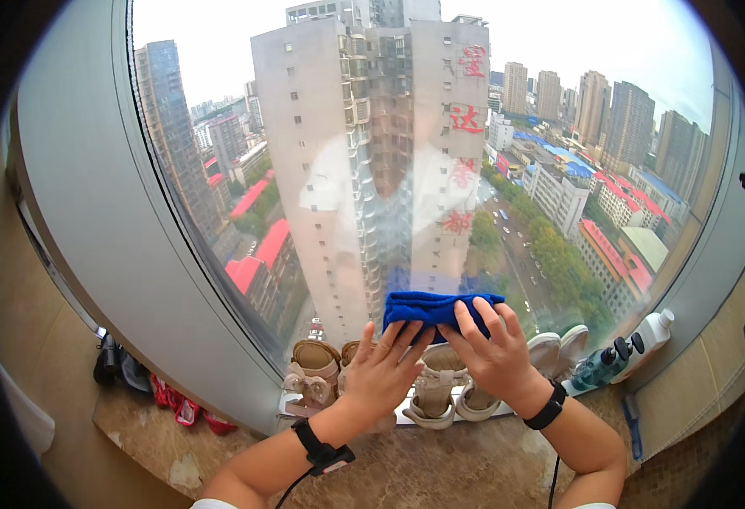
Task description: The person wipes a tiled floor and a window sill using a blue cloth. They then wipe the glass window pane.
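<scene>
A folded blue cloth [433, 309] lies against the large window pane [390, 254], near the lower part of the glass. My left hand [385, 369] has its fingertips at the lower left edge of the cloth, with its thumb pointing up. On the cloth's right half, the fingers of my right hand [493, 350] are spread over the fabric and hold it. Blue reflections of the cloth show in the glass just above it. Beneath my hands, beige sandals [436, 388] stand in a row on the white sill, partly hidden by my hands and wrists.
White shoes [558, 350], a teal pump bottle [598, 369] and a white bottle [646, 340] stand at the sill's right end. A blue-handled tool [632, 426] lies beside them on the marble ledge [411, 464]. Red shoes [185, 407] sit left, behind the grey window post [86, 191].
</scene>
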`<state>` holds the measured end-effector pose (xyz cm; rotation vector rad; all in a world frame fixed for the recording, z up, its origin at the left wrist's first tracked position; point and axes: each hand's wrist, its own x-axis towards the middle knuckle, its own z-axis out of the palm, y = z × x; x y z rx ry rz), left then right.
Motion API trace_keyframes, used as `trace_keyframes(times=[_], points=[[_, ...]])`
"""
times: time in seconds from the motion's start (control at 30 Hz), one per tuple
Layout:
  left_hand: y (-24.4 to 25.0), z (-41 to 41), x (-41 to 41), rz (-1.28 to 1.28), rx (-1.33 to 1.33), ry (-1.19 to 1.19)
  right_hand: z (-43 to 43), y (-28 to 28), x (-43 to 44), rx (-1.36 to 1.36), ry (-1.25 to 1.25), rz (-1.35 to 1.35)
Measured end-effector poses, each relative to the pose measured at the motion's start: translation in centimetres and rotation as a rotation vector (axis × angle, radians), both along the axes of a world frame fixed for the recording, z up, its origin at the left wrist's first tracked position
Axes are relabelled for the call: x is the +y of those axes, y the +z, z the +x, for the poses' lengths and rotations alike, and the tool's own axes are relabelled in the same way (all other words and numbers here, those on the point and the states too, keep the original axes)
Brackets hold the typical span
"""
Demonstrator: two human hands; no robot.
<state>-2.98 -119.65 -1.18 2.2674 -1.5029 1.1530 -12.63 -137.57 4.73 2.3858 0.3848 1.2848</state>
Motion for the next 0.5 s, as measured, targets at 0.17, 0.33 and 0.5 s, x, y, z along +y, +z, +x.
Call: trace_keyframes(times=[0.17,0.33,0.5], points=[[5.5,-0.5,-1.6,-0.079,0.146,-0.030,-0.4,4.8,-1.6,-0.120,-0.034,0.044],[11.1,-0.8,-4.7,-0.262,0.125,-0.121,0.3,9.1,-2.9,-0.309,-0.085,0.094],[6.3,-0.9,-4.4,-0.152,0.135,-0.103,-0.4,4.6,-3.0,-0.205,-0.043,0.122]])
